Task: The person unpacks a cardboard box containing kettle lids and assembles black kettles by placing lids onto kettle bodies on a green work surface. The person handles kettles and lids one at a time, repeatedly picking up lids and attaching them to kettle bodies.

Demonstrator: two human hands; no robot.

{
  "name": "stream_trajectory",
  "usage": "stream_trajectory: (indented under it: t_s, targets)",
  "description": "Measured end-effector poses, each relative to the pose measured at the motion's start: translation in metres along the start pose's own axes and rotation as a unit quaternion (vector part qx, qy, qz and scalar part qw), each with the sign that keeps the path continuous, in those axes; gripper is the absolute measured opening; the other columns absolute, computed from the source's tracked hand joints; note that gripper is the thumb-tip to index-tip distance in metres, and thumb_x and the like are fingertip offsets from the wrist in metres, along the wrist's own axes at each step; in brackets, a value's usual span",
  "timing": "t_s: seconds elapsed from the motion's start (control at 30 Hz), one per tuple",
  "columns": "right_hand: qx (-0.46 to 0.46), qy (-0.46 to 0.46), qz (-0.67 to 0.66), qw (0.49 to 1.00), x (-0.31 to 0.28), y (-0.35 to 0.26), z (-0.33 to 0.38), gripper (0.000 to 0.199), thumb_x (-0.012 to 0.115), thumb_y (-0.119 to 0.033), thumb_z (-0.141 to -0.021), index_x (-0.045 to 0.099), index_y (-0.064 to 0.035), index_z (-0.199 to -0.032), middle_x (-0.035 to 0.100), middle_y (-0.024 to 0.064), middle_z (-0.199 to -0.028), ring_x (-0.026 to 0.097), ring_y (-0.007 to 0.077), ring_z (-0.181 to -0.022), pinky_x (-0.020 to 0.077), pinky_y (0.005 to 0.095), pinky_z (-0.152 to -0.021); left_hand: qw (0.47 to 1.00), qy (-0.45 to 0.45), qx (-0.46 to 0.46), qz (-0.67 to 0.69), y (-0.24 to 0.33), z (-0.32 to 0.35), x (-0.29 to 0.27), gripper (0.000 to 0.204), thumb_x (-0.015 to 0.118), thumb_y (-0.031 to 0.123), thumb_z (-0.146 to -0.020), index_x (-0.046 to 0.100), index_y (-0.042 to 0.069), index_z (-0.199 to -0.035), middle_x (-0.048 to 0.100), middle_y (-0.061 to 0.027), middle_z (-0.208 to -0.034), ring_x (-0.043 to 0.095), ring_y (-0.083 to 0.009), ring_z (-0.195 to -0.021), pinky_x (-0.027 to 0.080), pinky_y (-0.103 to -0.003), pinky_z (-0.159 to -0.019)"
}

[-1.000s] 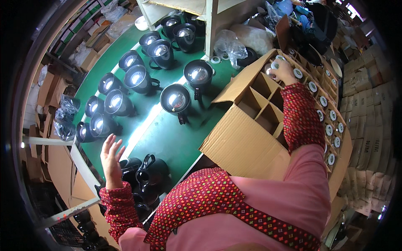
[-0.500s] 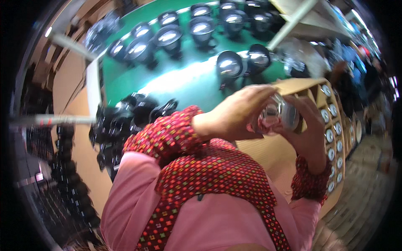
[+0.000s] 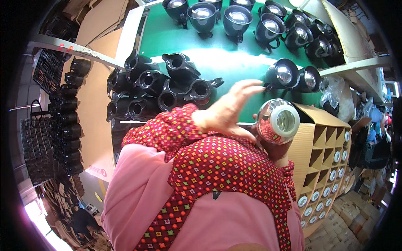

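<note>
A silvered glass flask liner [image 3: 264,118] is held up in front of my chest, its round pale-rimmed mouth tilted toward me. My right hand [image 3: 277,151] grips it from below and behind, the fingers mostly hidden by the glass. My left hand [image 3: 229,112] is open just to the left of it, fingers spread and thumb stretched toward the glass. Whether the thumb touches the liner I cannot tell. Beyond my hands, two black jug bodies [image 3: 281,74] with shiny silvery insides lie tilted on the green tabletop [image 3: 234,56].
More black jug bodies [image 3: 202,20] stand along the table's far side. Black spouted jug parts [image 3: 168,99] cluster at the left. A divided cardboard box [image 3: 305,144] at the right holds several liners in its lower and outer cells. Stacked black parts [image 3: 67,125] line the far left.
Both hands held the liner before; my left hand has let go and opened. The liner has turned its mouth toward me. My view has shifted, showing more of the box and the spouted parts.
</note>
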State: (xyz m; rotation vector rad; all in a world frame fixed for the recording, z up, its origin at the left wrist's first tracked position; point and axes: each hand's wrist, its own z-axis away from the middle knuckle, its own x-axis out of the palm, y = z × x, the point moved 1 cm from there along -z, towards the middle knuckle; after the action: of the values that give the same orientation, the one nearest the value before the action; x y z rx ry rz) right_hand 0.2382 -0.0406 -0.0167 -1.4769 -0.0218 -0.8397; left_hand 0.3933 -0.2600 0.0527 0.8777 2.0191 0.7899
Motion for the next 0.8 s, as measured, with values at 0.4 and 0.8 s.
stream_trajectory:
  t_s: [0.4,0.8]
  targets:
    - [0.091,0.025,-0.304,0.948,-0.036,-0.002,0.006,0.082,0.056,-0.064,-0.100,0.039,-0.0123,-0.161,0.049,0.0168,-0.157,0.052,0.0369,-0.141,0.0488,0.0568,-0.113,0.899,-0.030,-0.262,-0.350,-0.086,0.104,-0.030,0.049,0.091,0.033,-0.076,0.071,0.004,-0.110,0.049,-0.0318,-0.146,0.051,-0.0475,-0.134,0.051,-0.052,-0.107]
    - [0.080,0.005,-0.346,0.935,-0.026,0.017,0.014,0.063,0.042,-0.052,-0.109,0.050,-0.0064,-0.152,0.061,0.0156,-0.148,0.058,0.0337,-0.135,0.0443,0.0510,-0.118,0.998,0.046,0.005,-0.040,0.078,-0.026,-0.107,0.054,0.097,0.035,-0.074,0.069,-0.004,-0.100,0.054,-0.0275,-0.142,0.064,-0.0386,-0.122,0.052,-0.042,-0.101]
